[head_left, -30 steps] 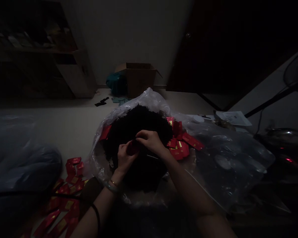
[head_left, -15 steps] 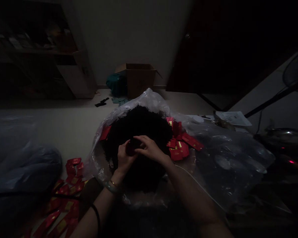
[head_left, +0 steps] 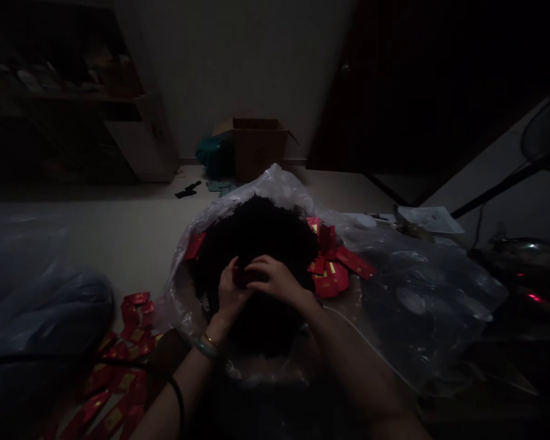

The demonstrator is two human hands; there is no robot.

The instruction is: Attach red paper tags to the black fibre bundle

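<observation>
Over a large heap of black, crinkled loose leaves [head_left: 261, 226], possibly dried tea, my two hands meet. A small dark red packet [head_left: 241, 278] sits between them, mostly hidden in the dim light. My left hand [head_left: 229, 294] is closed around its left side, wearing bangles at the wrist. My right hand [head_left: 277, 281] has its fingers and thumb curved onto the packet from the right. The heap lies in a big clear plastic bag [head_left: 178, 305] with its mouth spread wide. Red packets [head_left: 332, 278] lie at the heap's right edge, and one red packet [head_left: 194, 246] at its left.
Several red packets [head_left: 123, 382] are scattered at the lower left, beside a plastic-covered bundle [head_left: 50, 293]. More clear plastic [head_left: 421, 293] spreads to the right, with a white cord [head_left: 371, 348]. A cardboard box [head_left: 260, 150] stands against the wall. A red light [head_left: 535, 298] glows at right.
My right hand has dipped slightly, its fingers now closer over the red packet. The packet shows less between my hands. The surroundings are unchanged.
</observation>
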